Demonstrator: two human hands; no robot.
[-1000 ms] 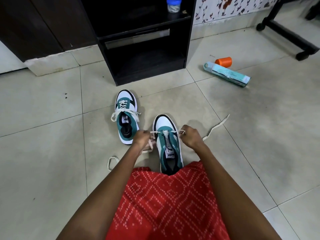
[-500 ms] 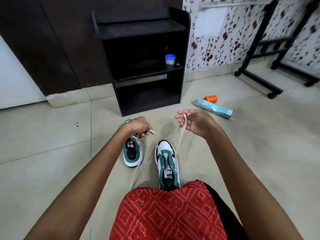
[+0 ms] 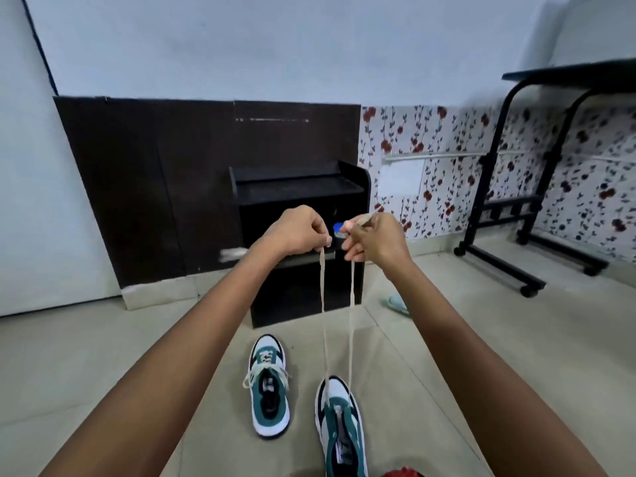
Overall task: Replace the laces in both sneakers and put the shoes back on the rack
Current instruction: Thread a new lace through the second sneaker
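Observation:
Two white, teal and black sneakers stand on the tiled floor. The left sneaker (image 3: 269, 387) is laced and tied. The right sneaker (image 3: 340, 428), nearer to me, has a cream lace (image 3: 323, 325) threaded at its toe end, and both lace ends rise taut to my raised hands. My left hand (image 3: 299, 232) pinches one end, my right hand (image 3: 373, 237) pinches the other, whose tip sticks out above the fingers. Both hands are held close together in front of the black shoe rack (image 3: 299, 187).
A small blue-capped jar (image 3: 338, 228) sits on the rack's middle shelf, partly behind my hands. A black rolling stand (image 3: 499, 266) is at the right by the flowered wall. A light blue object (image 3: 397, 302) lies on the floor right of the rack.
Both hands have risen from the sneaker to chest height and come together, drawing the lace ends up taut. The camera has tilted up, showing more wall.

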